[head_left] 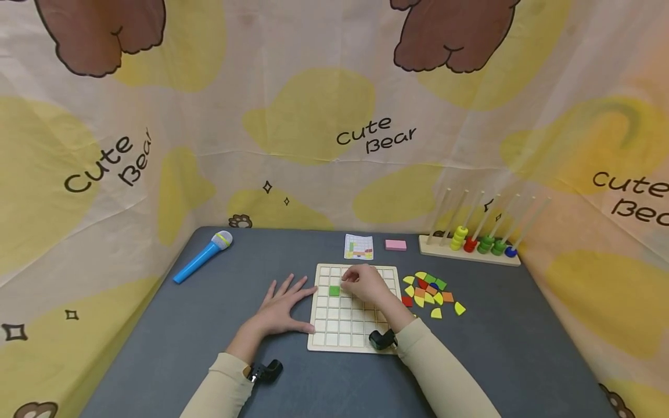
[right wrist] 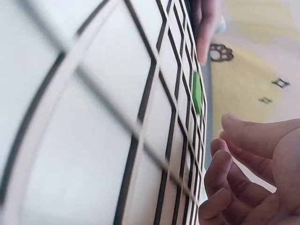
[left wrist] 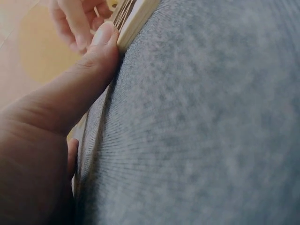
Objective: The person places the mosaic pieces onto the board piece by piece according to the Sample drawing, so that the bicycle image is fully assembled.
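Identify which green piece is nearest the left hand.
The green square on the grid board, left of the right hand; other green pieces lie among loose shapes right of the board.

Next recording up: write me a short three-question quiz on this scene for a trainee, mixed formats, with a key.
1. True or false: the left hand touches the edge of the square, pale wooden grid board.

2. Which thing lies on that board?
(a) pink rectangular block
(b) flat green square tile
(c) printed paper card

3. Fill in: in the head view, the blue microphone with a grey head lies to the ____ of the board.

Key: 1. True. 2. (b). 3. Left.
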`<state>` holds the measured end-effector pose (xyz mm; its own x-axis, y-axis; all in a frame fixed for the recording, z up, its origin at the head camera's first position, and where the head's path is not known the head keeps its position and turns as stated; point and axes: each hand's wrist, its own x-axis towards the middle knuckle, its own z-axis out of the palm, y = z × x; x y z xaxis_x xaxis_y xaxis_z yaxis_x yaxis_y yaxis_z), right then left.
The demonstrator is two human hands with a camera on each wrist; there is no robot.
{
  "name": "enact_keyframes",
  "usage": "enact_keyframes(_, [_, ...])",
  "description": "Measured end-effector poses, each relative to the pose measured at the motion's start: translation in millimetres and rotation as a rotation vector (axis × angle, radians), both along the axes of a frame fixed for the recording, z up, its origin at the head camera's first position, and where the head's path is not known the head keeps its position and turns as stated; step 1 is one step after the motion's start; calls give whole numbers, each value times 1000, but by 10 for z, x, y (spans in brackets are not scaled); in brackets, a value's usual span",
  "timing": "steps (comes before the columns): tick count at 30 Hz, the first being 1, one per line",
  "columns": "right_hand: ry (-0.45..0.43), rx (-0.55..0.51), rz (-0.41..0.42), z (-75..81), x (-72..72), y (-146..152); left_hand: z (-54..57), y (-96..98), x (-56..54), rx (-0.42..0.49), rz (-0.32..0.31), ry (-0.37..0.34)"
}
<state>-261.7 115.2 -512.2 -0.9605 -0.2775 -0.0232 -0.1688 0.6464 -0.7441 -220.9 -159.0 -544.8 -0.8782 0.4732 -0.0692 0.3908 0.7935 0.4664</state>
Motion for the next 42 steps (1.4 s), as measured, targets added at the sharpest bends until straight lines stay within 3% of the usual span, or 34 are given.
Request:
enact_keyframes(10, [-4,-46,-156,132,74,562,-2,34,-20,-53,-7,1])
enact_keyframes(17, [37,-25,-207,227,69,921,-11,46,-5,-77,0,12])
enact_keyframes(22, [25,-19,-291,274,95,1213,-12,60,9,-96,8,17])
enact_keyframes(32, [-41,1,-392,249,127,1875,13,97,10,-104,25,-3])
enact_keyframes(42, [-142,148,-378,122,172,2169,52,93,16,-99,-4,-41])
